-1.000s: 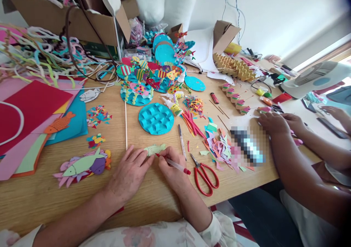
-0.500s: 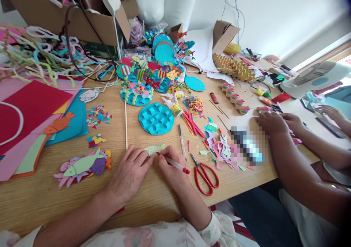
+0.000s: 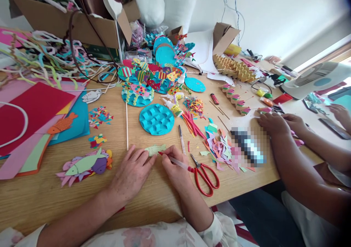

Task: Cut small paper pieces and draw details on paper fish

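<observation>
A light green paper fish [image 3: 155, 150] with drawn scales lies flat on the table before me. My left hand [image 3: 133, 172] rests palm down at its left end, fingers stretched out and touching its edge. In the fingers of my right hand [image 3: 175, 164] is a red pen [image 3: 179, 163] with a clear barrel, its red tip at the fish's lower right edge. Red-handled scissors [image 3: 206, 175] lie just right of that hand, near the pen's back end. A second pen [image 3: 181, 139] lies beyond it. Left of my left hand is a pile of cut paper fish [image 3: 85, 165].
A round blue woven-paper disc [image 3: 156, 119] and a wooden stick [image 3: 127, 126] lie ahead. Paper scraps [image 3: 219, 144], glue bottles [image 3: 175, 108] and decorated fish [image 3: 148, 73] stand beyond. Coloured sheets [image 3: 35, 115] are at left. At right, another person's hands [image 3: 276, 124] work on the table.
The pen's tip has shifted slightly along the fish's edge, and its back end has swung a little to the right. My left hand stays in place on the fish.
</observation>
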The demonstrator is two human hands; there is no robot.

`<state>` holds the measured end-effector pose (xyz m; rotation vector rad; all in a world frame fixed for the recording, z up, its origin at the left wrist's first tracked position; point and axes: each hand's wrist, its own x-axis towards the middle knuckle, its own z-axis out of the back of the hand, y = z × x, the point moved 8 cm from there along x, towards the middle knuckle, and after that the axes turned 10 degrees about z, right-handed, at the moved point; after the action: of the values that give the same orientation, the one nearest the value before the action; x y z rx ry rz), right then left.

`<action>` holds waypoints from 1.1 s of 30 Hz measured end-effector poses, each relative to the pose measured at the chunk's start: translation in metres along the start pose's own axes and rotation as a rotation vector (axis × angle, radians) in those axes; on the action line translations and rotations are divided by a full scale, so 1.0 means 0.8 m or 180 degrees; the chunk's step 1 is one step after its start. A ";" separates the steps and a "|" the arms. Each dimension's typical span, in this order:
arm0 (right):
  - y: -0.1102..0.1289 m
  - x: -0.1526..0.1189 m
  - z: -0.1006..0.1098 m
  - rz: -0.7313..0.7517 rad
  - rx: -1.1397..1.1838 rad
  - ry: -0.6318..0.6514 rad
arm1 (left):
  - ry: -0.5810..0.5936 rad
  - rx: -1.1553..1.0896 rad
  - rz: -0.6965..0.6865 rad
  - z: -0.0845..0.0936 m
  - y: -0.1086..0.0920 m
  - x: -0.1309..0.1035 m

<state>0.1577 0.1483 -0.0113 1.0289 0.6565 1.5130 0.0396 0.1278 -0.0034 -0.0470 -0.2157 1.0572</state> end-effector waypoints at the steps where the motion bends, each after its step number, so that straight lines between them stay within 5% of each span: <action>1: 0.001 0.000 0.000 0.0015 -0.0007 0.0020 | -0.0010 0.0007 0.0012 0.001 0.000 0.000; 33: 0.001 0.000 -0.001 0.0101 -0.0157 0.0075 | 0.0076 0.0173 -0.0007 -0.005 -0.002 0.001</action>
<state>0.1562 0.1485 -0.0107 0.9894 0.6191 1.5637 0.0423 0.1276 -0.0070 -0.0103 -0.1653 1.0592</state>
